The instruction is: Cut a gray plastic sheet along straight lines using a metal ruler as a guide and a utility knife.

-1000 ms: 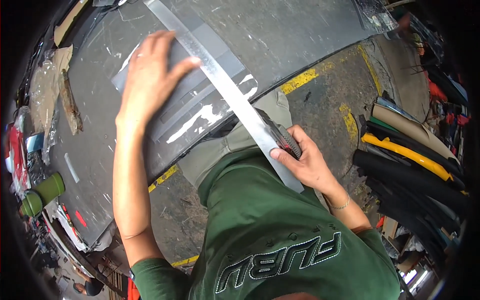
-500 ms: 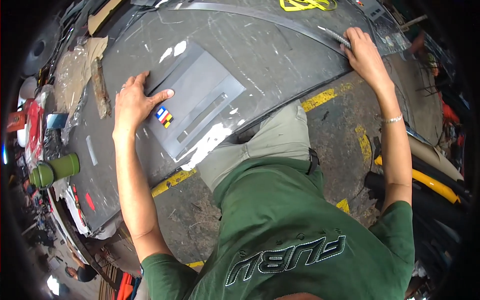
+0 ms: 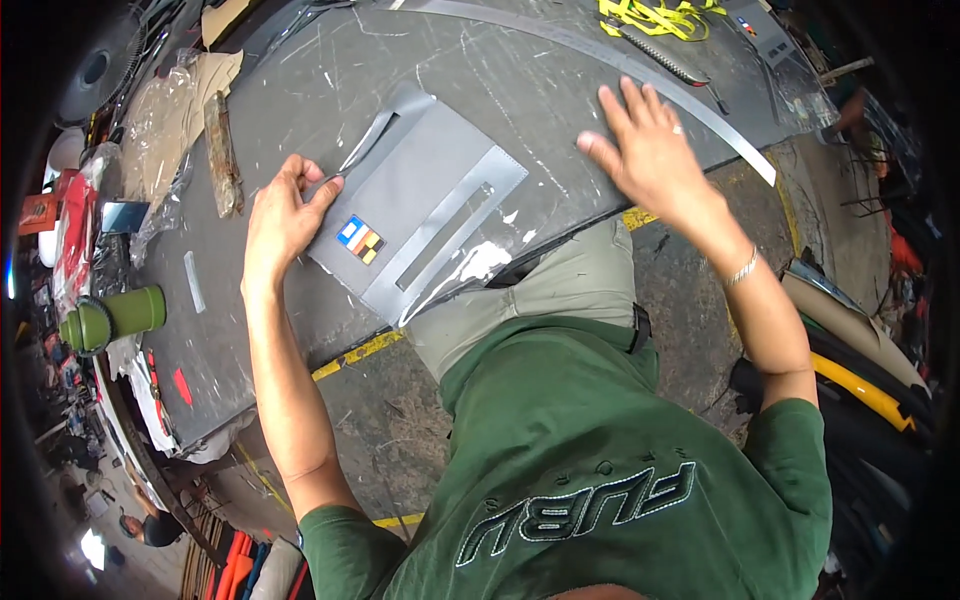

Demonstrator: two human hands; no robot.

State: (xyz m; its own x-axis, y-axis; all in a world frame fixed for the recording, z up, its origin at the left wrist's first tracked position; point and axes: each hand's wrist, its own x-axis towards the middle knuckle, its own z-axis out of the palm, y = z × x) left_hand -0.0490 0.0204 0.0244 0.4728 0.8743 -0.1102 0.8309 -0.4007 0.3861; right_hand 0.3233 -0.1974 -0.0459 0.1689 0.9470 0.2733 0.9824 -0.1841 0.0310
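A flat grey fabric panel point(image 3: 430, 180) lies on the dark worktable point(image 3: 330, 80) in front of me. It has slotted strips along two edges and a small patch of coloured flags point(image 3: 360, 240). My left hand point(image 3: 287, 210) pinches the panel's left edge between thumb and fingers, lifting it slightly. Over the table to the right, my right hand point(image 3: 650, 150) holds nothing, its fingers spread. Beyond it lies a long metal ruler point(image 3: 600, 55), and past that a dark tool with a textured handle and a pointed tip point(image 3: 665, 55).
Yellow straps point(image 3: 660, 15) lie at the far edge. To the left are brown paper and clear plastic point(image 3: 165, 120), a worn stick point(image 3: 223, 155), a grey scrap strip point(image 3: 194, 282) and a green bottle point(image 3: 115, 318). Rolls of material point(image 3: 865, 390) lie at the right; another person point(image 3: 150, 525) is far lower left.
My right hand has let go of the textured tool, now beyond the ruler, and moved left toward the panel. My left hand has gone from resting on the panel to pinching its edge.
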